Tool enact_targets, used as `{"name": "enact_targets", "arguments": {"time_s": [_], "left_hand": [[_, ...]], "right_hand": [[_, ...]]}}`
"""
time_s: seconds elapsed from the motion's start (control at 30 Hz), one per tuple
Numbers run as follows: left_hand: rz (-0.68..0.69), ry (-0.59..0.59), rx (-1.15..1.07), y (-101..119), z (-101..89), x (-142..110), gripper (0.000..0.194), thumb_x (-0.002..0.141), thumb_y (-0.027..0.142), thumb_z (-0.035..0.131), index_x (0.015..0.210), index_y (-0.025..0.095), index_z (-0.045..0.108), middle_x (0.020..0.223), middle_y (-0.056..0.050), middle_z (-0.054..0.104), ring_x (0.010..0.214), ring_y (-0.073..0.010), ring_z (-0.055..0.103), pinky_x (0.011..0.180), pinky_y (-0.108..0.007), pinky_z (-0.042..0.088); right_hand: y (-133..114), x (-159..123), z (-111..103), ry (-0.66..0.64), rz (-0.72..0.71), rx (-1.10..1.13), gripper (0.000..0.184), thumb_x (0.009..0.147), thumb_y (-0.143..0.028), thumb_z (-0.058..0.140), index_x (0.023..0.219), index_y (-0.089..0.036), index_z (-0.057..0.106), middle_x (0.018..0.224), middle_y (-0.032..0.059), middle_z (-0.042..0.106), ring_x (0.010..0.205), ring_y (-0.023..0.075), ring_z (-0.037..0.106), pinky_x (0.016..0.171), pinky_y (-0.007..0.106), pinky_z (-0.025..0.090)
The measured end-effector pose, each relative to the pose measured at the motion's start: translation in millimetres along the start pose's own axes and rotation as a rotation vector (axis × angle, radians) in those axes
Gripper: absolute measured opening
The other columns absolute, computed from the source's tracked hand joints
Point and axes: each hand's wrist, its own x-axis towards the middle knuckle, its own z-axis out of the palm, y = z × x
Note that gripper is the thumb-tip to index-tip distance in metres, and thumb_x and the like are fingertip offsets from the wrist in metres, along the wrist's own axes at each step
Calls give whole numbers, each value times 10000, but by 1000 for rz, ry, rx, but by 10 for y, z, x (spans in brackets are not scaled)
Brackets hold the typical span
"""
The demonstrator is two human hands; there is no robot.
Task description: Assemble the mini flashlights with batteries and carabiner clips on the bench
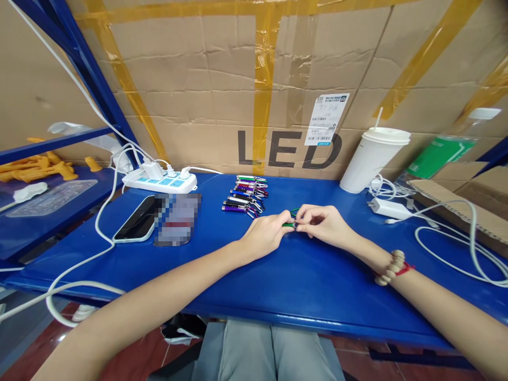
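My left hand [266,231] is closed around a small green keychain flashlight [289,225], most of it hidden by the fingers. The fingertips of my right hand [323,225] pinch the flashlight's right end, where a green carabiner clip [294,211] shows just behind the fingers. What exactly the right fingertips grip there is too small to make out. Beyond my hands lies a column of several similar keychain flashlights [238,201] in purple, black, white, blue, red and green, their carabiner clips pointing right.
Left on the blue table [246,288] are a power strip [162,181], a phone [137,219] and a second, blurred-out phone [178,219]. Right stand a white cup [373,159] with a straw and a bottle [442,153], near a white adapter [391,208] with cables. A cardboard box [190,90] backs the table.
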Motion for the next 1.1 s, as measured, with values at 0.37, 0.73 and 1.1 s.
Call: {"name": "enact_targets", "arguments": {"time_s": [0.37, 0.73, 1.1], "left_hand": [[-15, 106, 22, -15, 30, 26, 71, 889, 242, 425, 858, 204, 476, 952, -19, 654, 863, -165, 622, 722, -259, 475], [-106, 65, 56, 9, 31, 38, 193, 900, 268, 396, 1070, 241, 484, 1018, -15, 648, 916, -179, 618, 764, -290, 482], [-94, 70, 109, 14, 39, 54, 193, 908, 250, 379, 1012, 227, 540, 1010, -7, 649, 919, -167, 610, 756, -260, 472]], "right_hand": [[-25, 3, 62, 38, 83, 43, 411, 632, -491, 678, 508, -154, 479, 587, -7, 514, 391, 46, 426, 383, 207, 345], [21, 6, 60, 64, 172, -43, 418, 624, -541, 658, 549, -158, 511, 409, -33, 475, 353, 61, 395, 365, 196, 310], [19, 20, 46, 31, 160, -187, 410, 683, -552, 607, 594, -161, 518, 467, -18, 527, 376, 79, 452, 406, 206, 352]]}}
